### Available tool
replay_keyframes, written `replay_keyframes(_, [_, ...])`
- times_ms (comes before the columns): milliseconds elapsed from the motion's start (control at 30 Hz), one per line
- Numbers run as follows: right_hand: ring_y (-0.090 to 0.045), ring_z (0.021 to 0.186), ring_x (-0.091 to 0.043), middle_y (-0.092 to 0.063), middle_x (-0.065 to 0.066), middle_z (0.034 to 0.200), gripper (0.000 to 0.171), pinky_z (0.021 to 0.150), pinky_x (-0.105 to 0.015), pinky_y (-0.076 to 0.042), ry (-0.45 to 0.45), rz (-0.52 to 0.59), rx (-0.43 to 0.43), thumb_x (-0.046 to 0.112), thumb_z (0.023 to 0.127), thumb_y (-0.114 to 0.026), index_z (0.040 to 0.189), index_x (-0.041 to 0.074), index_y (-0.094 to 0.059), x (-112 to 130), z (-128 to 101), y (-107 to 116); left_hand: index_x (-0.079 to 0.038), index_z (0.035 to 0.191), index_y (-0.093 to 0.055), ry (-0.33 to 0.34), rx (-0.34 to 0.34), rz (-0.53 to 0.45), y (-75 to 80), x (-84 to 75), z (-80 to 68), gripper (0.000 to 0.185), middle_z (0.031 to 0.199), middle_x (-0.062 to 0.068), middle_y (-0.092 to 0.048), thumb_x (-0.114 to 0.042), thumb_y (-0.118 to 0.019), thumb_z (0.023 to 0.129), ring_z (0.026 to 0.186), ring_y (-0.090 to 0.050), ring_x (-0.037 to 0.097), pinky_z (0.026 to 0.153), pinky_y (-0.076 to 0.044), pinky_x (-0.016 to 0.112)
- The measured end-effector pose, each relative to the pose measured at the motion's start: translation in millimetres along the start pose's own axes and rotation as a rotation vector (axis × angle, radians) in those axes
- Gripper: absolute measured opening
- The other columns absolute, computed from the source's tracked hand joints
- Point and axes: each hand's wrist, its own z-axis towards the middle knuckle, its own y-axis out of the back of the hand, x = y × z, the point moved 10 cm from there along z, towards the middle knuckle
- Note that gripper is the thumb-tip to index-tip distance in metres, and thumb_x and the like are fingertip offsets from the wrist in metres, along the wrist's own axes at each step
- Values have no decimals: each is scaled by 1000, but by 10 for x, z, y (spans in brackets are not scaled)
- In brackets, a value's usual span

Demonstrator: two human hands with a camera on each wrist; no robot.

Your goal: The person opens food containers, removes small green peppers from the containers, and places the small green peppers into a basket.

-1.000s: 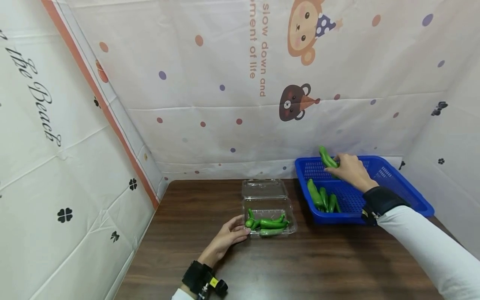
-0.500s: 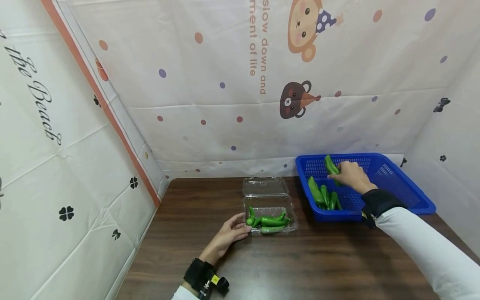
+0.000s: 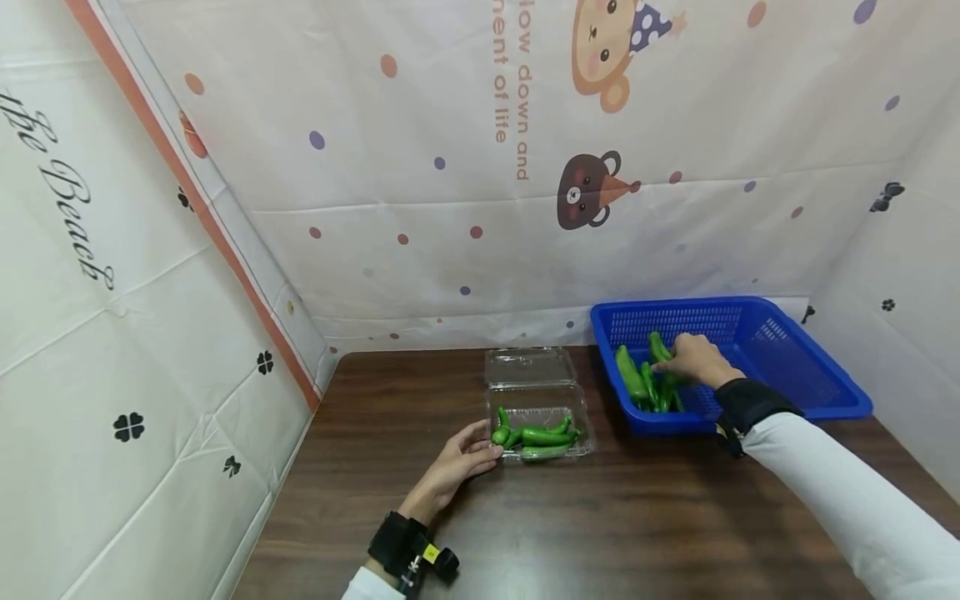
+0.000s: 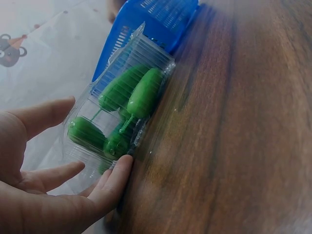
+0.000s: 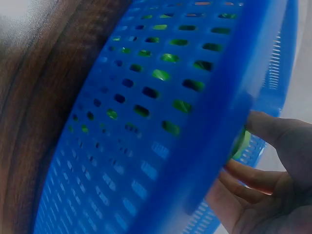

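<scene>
My right hand (image 3: 697, 360) reaches into the blue plastic basket (image 3: 797, 371) and holds a green pepper (image 3: 657, 345) between thumb and fingers. In the right wrist view the basket wall hides much of that pepper. Several other green peppers (image 3: 632, 375) lie at the basket's left end. With fairly straight fingers, my left hand (image 3: 455, 467) touches the left side of a clear plastic clamshell box (image 3: 529, 367), whose lid is folded back. Inside the box lie several small green peppers (image 3: 546, 436), also visible through its wall in the left wrist view.
Both containers stand on a dark wooden table (image 3: 600, 525), the basket to the right of the box. A printed white cloth (image 3: 420, 275) hangs behind and on both sides.
The right hand has lowered the pepper from above the basket's rim down into its left part, close to the other peppers. The left hand stays at the box.
</scene>
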Motion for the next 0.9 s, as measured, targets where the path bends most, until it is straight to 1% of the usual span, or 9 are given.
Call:
replay_keyframes(167, [-62, 49, -19, -45, 3, 48, 46, 49, -33, -58, -11, -5, 28, 24, 94, -73, 58, 17, -46, 1, 50, -28, -2, 160, -28, -7, 2, -1, 6, -23, 46, 75, 158, 28, -33, -17, -69, 99, 133, -53, 27, 110, -54, 39])
replay_keyframes(267, [-66, 53, -25, -54, -5, 55, 39, 52, -37, -60, -16, -21, 33, 24, 94, -74, 64, 9, -54, 8, 82, -20, -2, 160, -28, -10, 0, 0, 12, -44, 59, 75, 158, 27, -34, -17, -69, 99, 135, -52, 28, 109, -54, 38])
replay_keyframes(333, [-68, 59, -29, -64, -17, 70, 34, 54, -39, -61, -19, -27, 40, 25, 94, -74, 80, -3, -62, 24, 92, -23, -2, 160, -29, -4, -3, 2, 21, -43, 63, 75, 158, 27, -34, -17, -69, 99, 136, -51, 30, 108, -54, 37])
replay_keyframes(433, [-70, 74, -36, -64, -37, 105, 54, 58, -41, -63, -23, -32, 62, 29, 94, -73, 115, -18, -58, 45, 96, -41, -2, 160, -28, -5, -2, 10, 31, -47, 66, 75, 159, 27, -34, -17, -69, 99, 139, -48, 33, 109, -54, 38])
replay_keyframes(567, [-69, 80, -36, -57, -42, 125, 71, 56, -37, -61, -26, -67, 93, 37, 95, -71, 133, -20, -51, 43, 83, -78, -2, 160, -27, -3, -2, 10, 40, -44, 69, 75, 160, 27, -32, -17, -68, 99, 143, -43, 37, 111, -52, 40])
replay_keyframes(633, [-68, 74, -31, -61, -39, 122, 71, 54, -34, -58, -29, -89, 100, 41, 96, -69, 133, -17, -55, 41, 65, -92, -4, 161, -28, 5, -4, 2, 41, -33, 67, 75, 160, 26, -32, -17, -68, 99, 144, -42, 37, 112, -52, 41])
replay_keyframes(733, [-65, 67, -25, -68, -27, 97, 65, 52, -31, -55, -29, -97, 123, 41, 99, -65, 133, -14, -58, 40, 29, -120, -3, 161, -27, 9, -4, 3, 37, -9, 56, 75, 160, 26, -32, -17, -69, 99, 143, -44, 37, 112, -52, 41])
replay_keyframes(833, [-62, 65, -22, -60, -11, 74, 57, 52, -30, -53, -26, -85, 143, 36, 102, -61, 132, -13, -59, 53, -12, -149, -3, 160, -28, 16, -6, 3, 32, 22, 45, 76, 160, 27, -32, -16, -69, 98, 141, -46, 35, 110, -53, 40])
replay_keyframes(900, [-61, 66, -22, -53, -3, 68, 54, 53, -32, -55, -21, -82, 154, 33, 102, -59, 131, -13, -59, 52, -27, -170, -3, 160, -28, 22, -6, -1, 26, 41, 41, 76, 160, 27, -33, -16, -70, 98, 140, -47, 34, 110, -53, 39])
